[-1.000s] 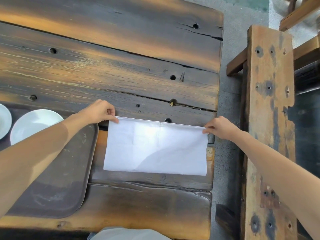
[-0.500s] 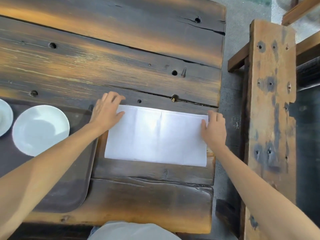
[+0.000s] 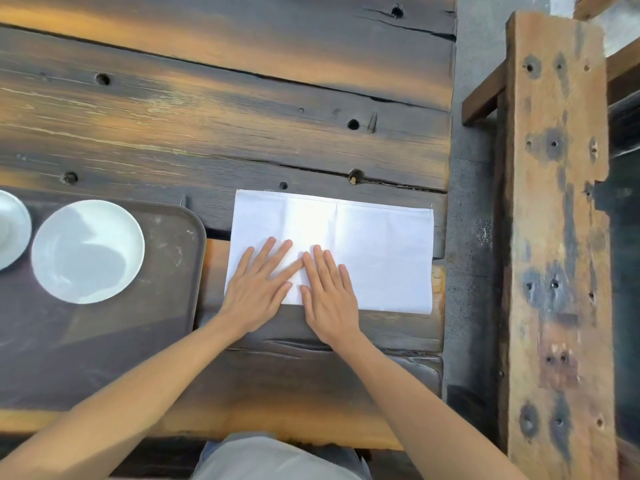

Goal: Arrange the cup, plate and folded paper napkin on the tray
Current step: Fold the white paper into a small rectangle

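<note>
Both hands lie flat and spread on the napkin, so neither grip pinches anything: the left hand presses the near left part, the right hand presses just beside it, and their fingers touch in the middle. A second ago each hand held a far corner and brought that edge over; half a second ago the hands were pressing the two far corners down; now they have come together at the near edge. I judge that one fold is finished and the hands are smoothing the crease, so the napkin is not ready yet. It lies on the wooden desk, just right of the tray and not on it. Its long axis runs left to right, parallel to the near edge of the desk, and the doubled edges are at the far side. A white plate already sits on the tray, and at the left border another white rim shows; whether it is the cup I cannot tell. Probably a further fold across the long axis comes next, then the move to the tray.
</note>
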